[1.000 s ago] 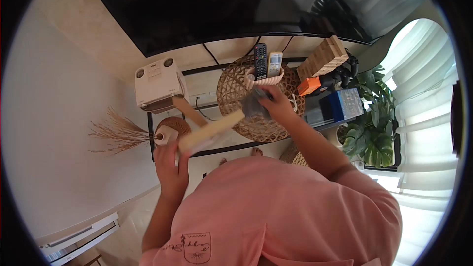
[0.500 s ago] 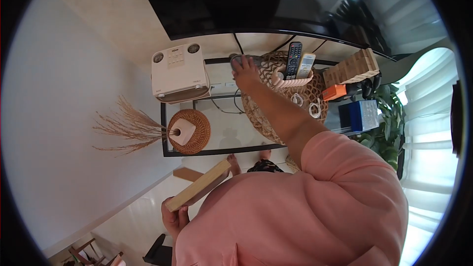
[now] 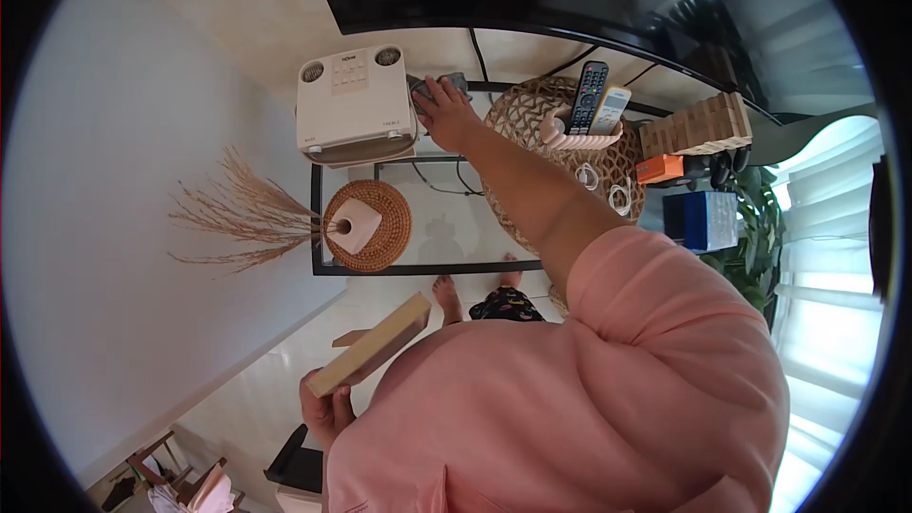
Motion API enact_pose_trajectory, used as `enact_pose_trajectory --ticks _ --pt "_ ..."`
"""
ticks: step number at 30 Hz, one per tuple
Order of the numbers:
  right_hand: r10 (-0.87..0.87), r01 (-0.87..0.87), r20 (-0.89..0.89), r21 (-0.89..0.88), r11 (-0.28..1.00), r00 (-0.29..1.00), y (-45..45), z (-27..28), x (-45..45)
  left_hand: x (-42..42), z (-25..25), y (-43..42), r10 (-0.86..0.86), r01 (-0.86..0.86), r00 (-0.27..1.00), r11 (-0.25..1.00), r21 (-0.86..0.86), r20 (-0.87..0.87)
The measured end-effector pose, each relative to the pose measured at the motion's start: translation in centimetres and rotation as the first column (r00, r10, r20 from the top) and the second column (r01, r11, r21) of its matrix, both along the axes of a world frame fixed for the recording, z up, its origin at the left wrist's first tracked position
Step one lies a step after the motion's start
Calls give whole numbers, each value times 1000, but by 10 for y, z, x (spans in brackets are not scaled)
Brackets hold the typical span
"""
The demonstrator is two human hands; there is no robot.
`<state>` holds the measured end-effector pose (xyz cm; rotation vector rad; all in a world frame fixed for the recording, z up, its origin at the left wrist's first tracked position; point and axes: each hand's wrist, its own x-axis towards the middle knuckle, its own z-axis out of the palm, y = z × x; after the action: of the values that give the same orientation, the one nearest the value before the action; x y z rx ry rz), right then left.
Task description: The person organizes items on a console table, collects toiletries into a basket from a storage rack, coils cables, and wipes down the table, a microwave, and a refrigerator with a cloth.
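My right hand (image 3: 445, 114) reaches across the glass-topped console table (image 3: 456, 269) and holds a grey cloth (image 3: 456, 83) down against its back part, fingers over the cloth. Just left of these fingers stands a cream radio-like device (image 3: 350, 100) with two round dials. At the lower left, my left hand (image 3: 326, 410) grips a thick, light wooden frame (image 3: 372, 350), seen mostly from its edge. A thin wooden flap (image 3: 349, 337) sticks out on its far side. The frame's face is turned away from view.
A white vase (image 3: 359, 228) with dried stems stands on a round woven mat (image 3: 394, 245). To the right, a larger woven mat (image 3: 508, 133) bears a basket (image 3: 579, 141) with remotes and white cables. Stacked wooden blocks (image 3: 698, 125) and a blue box (image 3: 698, 220) stand beyond. A television (image 3: 532, 0) overhangs the back.
My right hand and the cloth have slid left, up to the cream device. My left hand still holds the wooden frame, almost in place. The view has shifted slightly.
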<state>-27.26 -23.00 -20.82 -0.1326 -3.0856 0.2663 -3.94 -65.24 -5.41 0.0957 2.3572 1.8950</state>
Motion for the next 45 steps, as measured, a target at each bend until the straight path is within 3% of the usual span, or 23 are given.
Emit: enact_pose_trajectory --ticks 14,18,20,24,27,29,33,41,44,45 --pt "321 -304 124 -140 942 939 -89 19 237 -25 22 0 -45 45 999 993 113 1" --pt "332 -303 177 -170 938 927 -79 19 217 -25 18 -2 -29 30 1000 996 87 -9" --pt "260 -256 43 -76 964 965 -69 8 179 -24 18 -3 -20 20 1000 997 70 -1" --pt "43 -43 2 -67 997 999 -46 3 98 -18 24 -1 -25 24 1000 998 58 15" --pt "33 -32 15 -85 996 999 -42 1 88 -11 27 -5 -18 18 1000 999 43 12" --pt "56 -55 13 -86 995 998 -46 1 105 -9 25 -7 -12 12 1000 999 50 2" --pt "303 -292 59 -153 944 951 -68 15 179 -11 21 -10 16 -16 1000 999 51 3" --pt "320 -311 73 -115 943 944 -65 14 281 -43 27 45 -99 102 995 981 163 -25" --pt "380 -373 19 -153 915 925 -47 13 303 -64 28 87 -241 247 969 949 194 -51" --pt "335 -308 42 -297 904 941 -40 21 309 -74 24 101 -295 303 953 935 183 -68"
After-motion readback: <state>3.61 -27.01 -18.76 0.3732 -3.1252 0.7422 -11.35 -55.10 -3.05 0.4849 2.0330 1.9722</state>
